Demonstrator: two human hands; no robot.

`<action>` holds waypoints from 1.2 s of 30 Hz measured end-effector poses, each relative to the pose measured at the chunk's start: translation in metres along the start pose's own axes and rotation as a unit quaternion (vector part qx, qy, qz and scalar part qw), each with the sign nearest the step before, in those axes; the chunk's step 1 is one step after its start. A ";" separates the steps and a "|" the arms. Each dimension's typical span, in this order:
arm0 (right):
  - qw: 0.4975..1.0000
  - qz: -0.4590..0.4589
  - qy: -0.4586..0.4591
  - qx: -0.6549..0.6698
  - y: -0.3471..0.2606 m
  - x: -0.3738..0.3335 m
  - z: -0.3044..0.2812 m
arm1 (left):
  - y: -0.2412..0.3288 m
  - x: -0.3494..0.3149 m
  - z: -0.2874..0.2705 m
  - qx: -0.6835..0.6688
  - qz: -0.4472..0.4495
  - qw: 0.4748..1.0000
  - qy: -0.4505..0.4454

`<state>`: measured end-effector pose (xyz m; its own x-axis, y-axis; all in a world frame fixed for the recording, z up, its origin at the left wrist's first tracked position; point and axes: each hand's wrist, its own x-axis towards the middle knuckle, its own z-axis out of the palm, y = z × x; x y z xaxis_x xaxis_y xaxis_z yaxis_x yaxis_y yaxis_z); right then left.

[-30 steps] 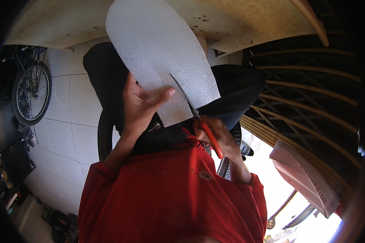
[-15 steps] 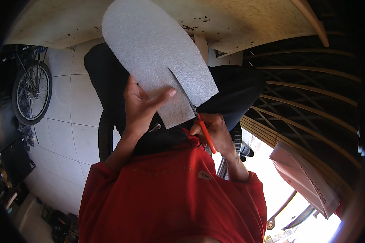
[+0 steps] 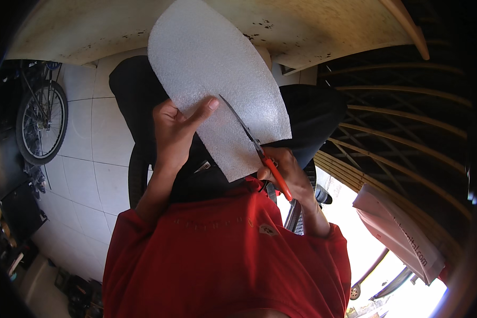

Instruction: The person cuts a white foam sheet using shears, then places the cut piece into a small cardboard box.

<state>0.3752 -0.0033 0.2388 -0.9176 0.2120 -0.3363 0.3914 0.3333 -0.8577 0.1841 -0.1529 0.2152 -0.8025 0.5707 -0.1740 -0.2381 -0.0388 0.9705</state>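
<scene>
A silvery-white foam sheet (image 3: 212, 63), rounded at its far end, lies over my lap. My left hand (image 3: 176, 132) grips its left edge, thumb on top and fingers underneath. In my right hand (image 3: 286, 167) is a pair of scissors (image 3: 276, 177) with orange-red handles and dark blades. A blade lies along the sheet, its tip pointing to the far left near my left thumb. The sheet is split at its near edge where the blades enter. Part of the scissors' handles is hidden by my fingers.
A worn pale tabletop (image 3: 323, 32) spans the far side above my knees. To the left, a bicycle wheel (image 3: 42, 122) stands on white floor tiles (image 3: 114, 143). A folding lattice gate (image 3: 403, 111) and a pale printed bag (image 3: 397, 233) are at the right.
The foam sheet has shifted slightly right and toward me. My left hand has moved a little left along with its thumb, and the scissors have shifted slightly right, their blades still in the sheet.
</scene>
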 end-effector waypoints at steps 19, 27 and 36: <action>0.996 -0.036 0.069 0.047 0.001 0.005 0.008 | 0.002 -0.012 0.014 -0.017 -0.038 0.997 -0.064; 0.990 0.108 0.020 0.086 -0.018 0.001 0.003 | 0.003 -0.002 0.002 -0.108 -0.054 0.993 -0.016; 0.999 0.009 0.018 -0.030 0.006 0.000 0.002 | 0.000 0.003 0.007 -0.035 -0.009 0.999 -0.019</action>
<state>0.3773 -0.0028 0.2326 -0.9074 0.2519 -0.3363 0.4126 0.3831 -0.8264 0.1852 -0.1452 0.2159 -0.7766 0.6028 -0.1832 -0.2910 -0.0853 0.9529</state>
